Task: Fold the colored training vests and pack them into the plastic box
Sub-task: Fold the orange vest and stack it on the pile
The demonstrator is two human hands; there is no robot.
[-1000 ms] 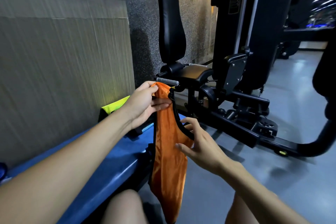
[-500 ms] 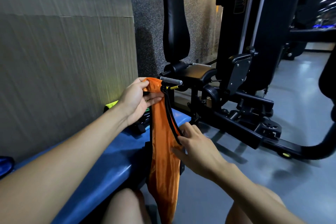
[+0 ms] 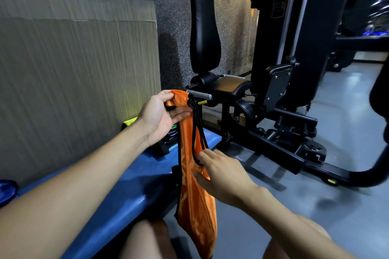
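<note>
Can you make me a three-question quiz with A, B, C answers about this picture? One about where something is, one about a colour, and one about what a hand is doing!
1. Where does the orange vest hang?
A. Off the blue bench's front edge
B. Over the black backrest
C. Flat on the floor

2. What colour is the vest's trim?
A. White
B. Black
C. Red

3. What is the left hand doing?
A. Resting flat on the bench
B. Hanging idle
C. Holding the vest's top

Answers:
1. A: it dangles down beside the blue bench, above the grey floor.
2. B: black edging runs along its openings.
3. C: the thumb lies over the bunched top, fingers underneath, while the right hand touches the fabric lower down.
</note>
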